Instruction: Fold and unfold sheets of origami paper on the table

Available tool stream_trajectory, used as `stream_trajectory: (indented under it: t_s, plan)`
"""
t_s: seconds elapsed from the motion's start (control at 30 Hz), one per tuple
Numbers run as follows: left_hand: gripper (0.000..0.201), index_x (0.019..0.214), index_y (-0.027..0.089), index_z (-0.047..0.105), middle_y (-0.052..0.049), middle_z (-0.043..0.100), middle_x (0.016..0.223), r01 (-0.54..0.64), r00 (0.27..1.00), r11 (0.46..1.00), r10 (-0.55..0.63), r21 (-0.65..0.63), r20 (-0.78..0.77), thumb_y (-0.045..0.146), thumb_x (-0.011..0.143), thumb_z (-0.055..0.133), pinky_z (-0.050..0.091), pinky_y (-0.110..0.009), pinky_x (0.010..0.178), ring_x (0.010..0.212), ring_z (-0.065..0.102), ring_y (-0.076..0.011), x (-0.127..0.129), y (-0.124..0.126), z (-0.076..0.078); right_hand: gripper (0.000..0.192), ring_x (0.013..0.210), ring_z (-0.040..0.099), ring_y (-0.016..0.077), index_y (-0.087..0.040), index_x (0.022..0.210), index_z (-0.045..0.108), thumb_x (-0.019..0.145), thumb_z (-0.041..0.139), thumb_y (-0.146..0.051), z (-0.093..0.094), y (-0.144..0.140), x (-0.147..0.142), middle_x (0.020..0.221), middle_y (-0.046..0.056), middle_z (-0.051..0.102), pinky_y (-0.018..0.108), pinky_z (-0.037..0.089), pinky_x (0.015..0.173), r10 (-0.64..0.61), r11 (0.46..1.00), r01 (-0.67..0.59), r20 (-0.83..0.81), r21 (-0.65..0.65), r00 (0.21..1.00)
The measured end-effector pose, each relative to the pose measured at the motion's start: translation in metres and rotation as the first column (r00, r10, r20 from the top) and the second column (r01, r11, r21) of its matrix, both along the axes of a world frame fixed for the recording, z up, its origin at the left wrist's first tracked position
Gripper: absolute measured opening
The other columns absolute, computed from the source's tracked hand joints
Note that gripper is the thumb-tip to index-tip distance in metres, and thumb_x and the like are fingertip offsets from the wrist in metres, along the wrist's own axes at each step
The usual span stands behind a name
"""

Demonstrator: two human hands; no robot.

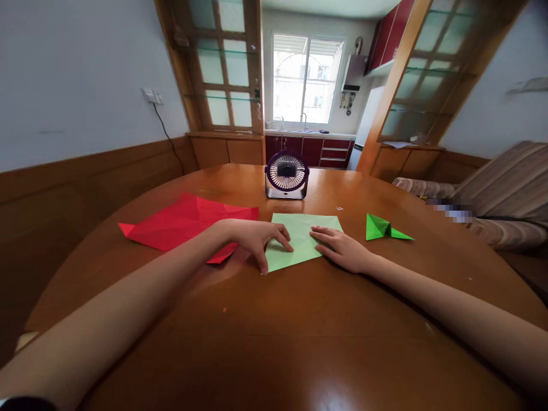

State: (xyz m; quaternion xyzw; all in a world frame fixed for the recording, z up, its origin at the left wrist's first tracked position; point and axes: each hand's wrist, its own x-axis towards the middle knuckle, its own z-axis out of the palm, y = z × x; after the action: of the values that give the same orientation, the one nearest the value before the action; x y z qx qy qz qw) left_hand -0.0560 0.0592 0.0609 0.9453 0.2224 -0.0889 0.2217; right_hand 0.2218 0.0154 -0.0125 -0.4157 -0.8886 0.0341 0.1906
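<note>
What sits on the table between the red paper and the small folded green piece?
The light green sheet lies flat between them, with the left hand and right hand pressing on it, as the head view shows.

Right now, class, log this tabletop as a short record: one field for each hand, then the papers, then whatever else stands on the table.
left hand: left hand flat on the light green sheet, at its left edge
right hand: right hand flat on the same sheet, right edge
red paper: creased red sheet, left of the green one
folded piece: dark green folded shape, right of the hands
behind: small purple fan
surface: round wooden table
</note>
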Motion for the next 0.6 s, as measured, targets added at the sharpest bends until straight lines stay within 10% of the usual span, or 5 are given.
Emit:
stream_trajectory:
  t_s: [0.6]
  plan:
    - [0.071, 0.125, 0.029, 0.061, -0.006, 0.047, 0.136, 0.005, 0.999, 1.0, -0.006, 0.016, 0.044, 0.036, 0.058, 0.085, 0.042, -0.037, 0.1, 0.12, 0.05, -0.0262, -0.0004, 0.0015, -0.0039, 0.048, 0.133, 0.045, 0.0294, -0.019, 0.137, 0.052, 0.098, 0.038, -0.043, -0.001, 0.0004, 0.0, 0.144, 0.012, 0.047, 0.051, 0.039, 0.11, 0.003, 1.0, -0.002, -0.026, 0.009, 1.0]
